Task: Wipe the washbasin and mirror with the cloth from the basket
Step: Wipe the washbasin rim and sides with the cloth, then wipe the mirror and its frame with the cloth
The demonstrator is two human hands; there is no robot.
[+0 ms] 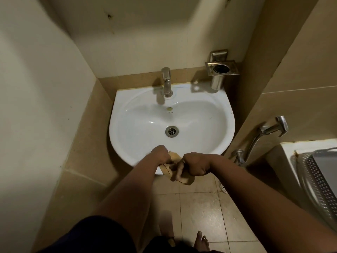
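Observation:
A white washbasin is fixed in a tiled corner, with a chrome tap at its back and a round drain in the bowl. Over the basin's front rim both my hands hold a bunched tan cloth. My left hand grips its upper end with curled fingers. My right hand grips the lower part, and a corner of cloth hangs below it. No mirror is in view.
A steel tumbler holder is mounted on the wall at the basin's back right. A chrome hand sprayer hangs on the right wall. A perforated steel basket sits at the right edge. Tiled floor lies below, with my bare foot.

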